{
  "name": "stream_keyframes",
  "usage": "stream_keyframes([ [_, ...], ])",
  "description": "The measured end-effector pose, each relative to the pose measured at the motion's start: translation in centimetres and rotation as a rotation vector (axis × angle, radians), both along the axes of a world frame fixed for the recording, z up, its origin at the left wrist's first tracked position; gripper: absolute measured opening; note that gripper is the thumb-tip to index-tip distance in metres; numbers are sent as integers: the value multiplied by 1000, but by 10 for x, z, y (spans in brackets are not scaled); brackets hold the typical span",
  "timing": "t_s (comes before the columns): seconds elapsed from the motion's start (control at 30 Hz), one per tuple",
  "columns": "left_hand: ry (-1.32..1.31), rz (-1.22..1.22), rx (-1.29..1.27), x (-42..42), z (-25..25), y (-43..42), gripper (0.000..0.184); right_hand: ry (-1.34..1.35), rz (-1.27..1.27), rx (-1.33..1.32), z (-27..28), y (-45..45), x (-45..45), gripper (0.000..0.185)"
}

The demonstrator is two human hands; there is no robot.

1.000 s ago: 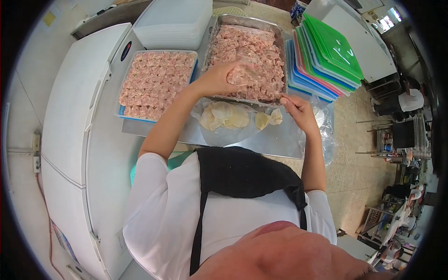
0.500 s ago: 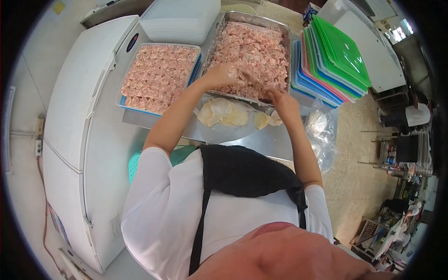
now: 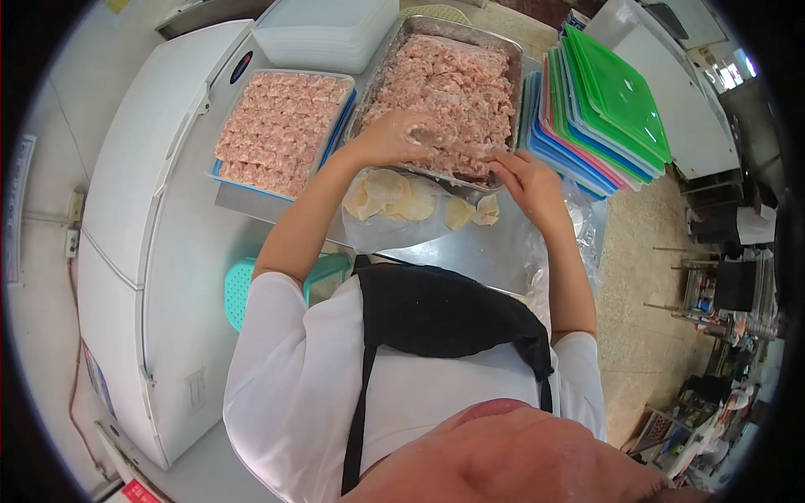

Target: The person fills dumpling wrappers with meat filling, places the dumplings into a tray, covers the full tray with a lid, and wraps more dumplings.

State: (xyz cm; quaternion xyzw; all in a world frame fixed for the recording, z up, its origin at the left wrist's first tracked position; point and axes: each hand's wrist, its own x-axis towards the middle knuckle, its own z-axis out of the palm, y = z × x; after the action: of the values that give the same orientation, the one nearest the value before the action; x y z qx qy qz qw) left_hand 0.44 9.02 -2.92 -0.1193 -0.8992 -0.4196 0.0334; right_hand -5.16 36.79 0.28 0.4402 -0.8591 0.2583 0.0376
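Observation:
Ground meat (image 3: 453,80) fills a deep metal tray (image 3: 521,63). Over its near left part is my left hand (image 3: 401,137), fingers curled and smeared with meat; what lies inside them is unclear. My right hand (image 3: 528,178) has its fingertips pinched together at the tray's near right corner, with anything between them too small to tell. Pale round wrappers (image 3: 390,197) lie on a plastic sheet just in front of the tray, and a few more (image 3: 471,213) sit to their right. To the left, a shallow container holds rows of shaped meat pieces (image 3: 281,126).
Stacked clear containers (image 3: 327,38) stand at the back left. Green, blue and pink lids (image 3: 616,101) are piled right of the tray. A plastic bag (image 3: 583,222) hangs near my right forearm. Below the metal table (image 3: 453,253) is a teal basket (image 3: 241,293). A white freezer stands left.
Both hands came together over the tray's near side, then moved somewhat apart, the right one back toward the near right corner. The clump seen in my left hand earlier is less visible.

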Motion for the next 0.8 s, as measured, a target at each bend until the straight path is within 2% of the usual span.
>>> stream_keyframes([
  [0.1,111,46,36,4,-7,-1,33,123,16,-66,5,-3,20,21],
  [0.2,-27,129,43,12,-1,2,40,65,-20,45,9,-3,10,23],
  [0.3,200,219,132,30,0,1,43,-43,-65,-79,31,0,17,24],
  [0.33,154,199,154,31,0,-4,43,-87,-8,-134,30,-1,20,26],
  [0.4,55,157,206,35,-4,-11,42,-85,18,-81,16,-18,29,25],
  [0.5,-25,312,244,49,-7,-26,38,-104,29,-104,-9,-38,39,25],
  [0.6,-252,349,335,76,-3,-65,62,-199,15,-184,-11,-52,47,24],
  [0.7,-48,267,79,119,3,-121,65,-325,-72,-219,-25,-55,57,25],
  [0.8,-139,568,8,163,-19,-194,62,-453,-190,-254,-43,-57,71,27],
])
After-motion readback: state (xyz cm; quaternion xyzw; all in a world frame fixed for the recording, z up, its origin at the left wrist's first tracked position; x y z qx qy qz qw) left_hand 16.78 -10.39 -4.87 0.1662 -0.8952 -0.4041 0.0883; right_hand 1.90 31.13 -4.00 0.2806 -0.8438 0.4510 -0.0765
